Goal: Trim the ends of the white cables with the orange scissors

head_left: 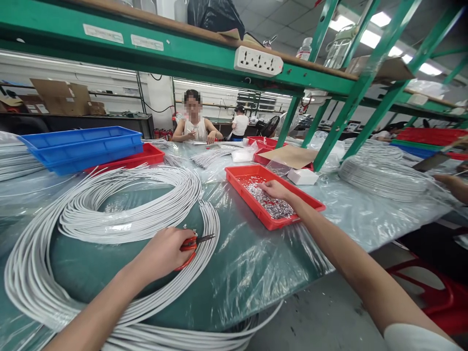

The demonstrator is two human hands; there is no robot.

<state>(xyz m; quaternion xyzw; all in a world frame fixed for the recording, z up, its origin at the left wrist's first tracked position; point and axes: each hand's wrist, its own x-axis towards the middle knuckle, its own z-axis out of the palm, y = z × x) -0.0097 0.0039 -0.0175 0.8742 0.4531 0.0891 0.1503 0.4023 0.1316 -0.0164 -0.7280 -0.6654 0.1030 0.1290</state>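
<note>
My left hand (166, 251) is closed around the orange handles of small scissors (189, 249), whose dark blades point right. It lies over a big coil of white cables (210, 234) on the green table. My right hand (275, 189) reaches into a red tray (270, 222) that holds a heap of small silvery metal parts (268, 202). The fingers of this hand are pressed together at the parts; whatever they pinch is too small to make out. A second white cable coil (127, 226) lies beyond my left hand.
A blue tray (84, 146) rests over another red tray (149, 153) at the back left. A green shelf frame (204, 53) with a power strip (258, 62) crosses above the table. A person (195, 126) sits opposite. More coiled cable (380, 178) and another person's hand (453, 187) are at the right.
</note>
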